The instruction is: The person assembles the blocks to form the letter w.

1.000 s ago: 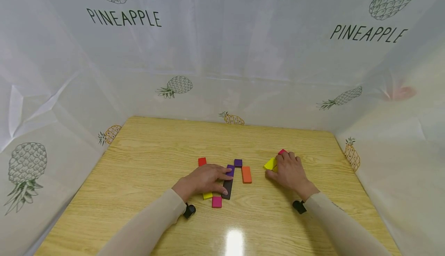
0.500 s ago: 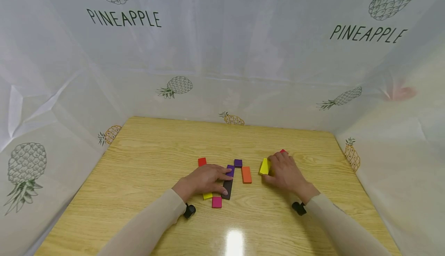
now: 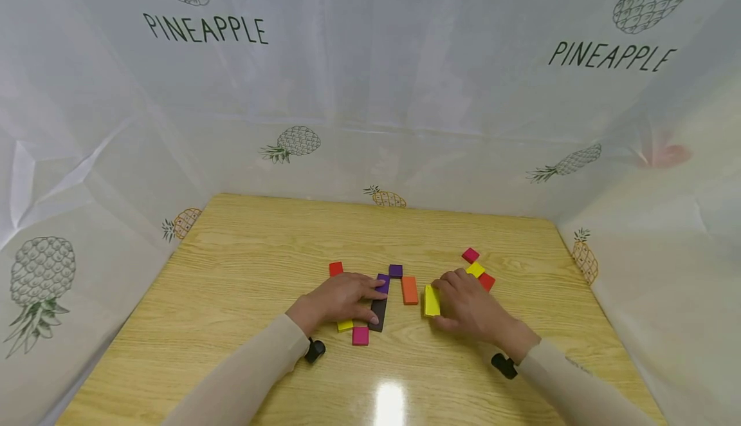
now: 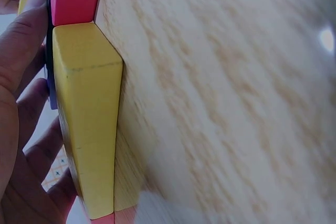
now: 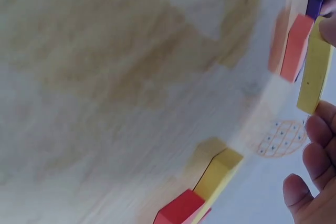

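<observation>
R hand pinching yellow block, thumb on near end, fingertips on far end; R wrist cam confirms. Block pos: just R of orange block, small gap btwn them in head view. Can't tell if its underside touches table.

L hand: fingers spread, no pinch. Two fingertips on long purple block, thumb on black block. Those two sit end to end, purple at far end. Palm covers part of the group; red block shows past its far side, second yellow block pokes out on near side. Pink block touches end of that yellow, per L wrist cam. Rest under hand hidden.

Small purple block sits btwn long purple & orange, a bit farther back.

Past R hand, far R: 3 loose pcs, i.e. third yellow block w/ second red block right up against it, second pink block just behind.

Backdrop: white sheet w/ pineapple prints.
</observation>
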Demonstrator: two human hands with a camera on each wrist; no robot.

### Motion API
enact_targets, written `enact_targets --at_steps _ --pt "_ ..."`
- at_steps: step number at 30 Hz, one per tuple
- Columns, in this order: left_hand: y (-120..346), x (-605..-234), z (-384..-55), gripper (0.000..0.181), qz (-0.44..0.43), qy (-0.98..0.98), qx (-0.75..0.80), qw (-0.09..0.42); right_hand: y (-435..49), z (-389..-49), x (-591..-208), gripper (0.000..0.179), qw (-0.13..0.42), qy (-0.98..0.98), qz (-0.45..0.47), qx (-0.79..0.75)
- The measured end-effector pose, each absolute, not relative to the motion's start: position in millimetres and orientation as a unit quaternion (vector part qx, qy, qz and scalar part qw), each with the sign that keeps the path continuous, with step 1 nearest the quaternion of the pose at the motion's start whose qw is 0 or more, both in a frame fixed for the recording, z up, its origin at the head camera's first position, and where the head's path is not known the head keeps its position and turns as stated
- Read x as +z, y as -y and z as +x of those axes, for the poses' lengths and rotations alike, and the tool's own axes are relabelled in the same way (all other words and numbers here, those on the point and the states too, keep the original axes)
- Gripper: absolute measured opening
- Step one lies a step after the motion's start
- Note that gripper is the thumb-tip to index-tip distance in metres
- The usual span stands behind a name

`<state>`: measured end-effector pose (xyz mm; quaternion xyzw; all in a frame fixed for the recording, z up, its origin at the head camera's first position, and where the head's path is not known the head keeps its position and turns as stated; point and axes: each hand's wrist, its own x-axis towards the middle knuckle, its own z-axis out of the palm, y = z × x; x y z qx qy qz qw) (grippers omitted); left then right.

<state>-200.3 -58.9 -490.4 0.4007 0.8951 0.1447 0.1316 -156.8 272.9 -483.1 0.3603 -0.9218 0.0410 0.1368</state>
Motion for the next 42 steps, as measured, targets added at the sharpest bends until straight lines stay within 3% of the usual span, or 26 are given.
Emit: enact_targets --at_steps 7,19,42 --pt "60 -491 -201 0.062 0.404 -0.894 0.142 0.129 -261 -144 -488 0.059 0.145 0.907 0.394 0.038" --pt "59 -489 -200 0.063 0.399 -0.896 0.144 0.134 -247 -133 -496 0.059 0.089 0.915 0.393 0.025" --pt "59 -491 -201 0.063 0.401 -0.895 0.146 0.130 -247 -134 -495 0.055 0.107 0.912 0.395 0.016"
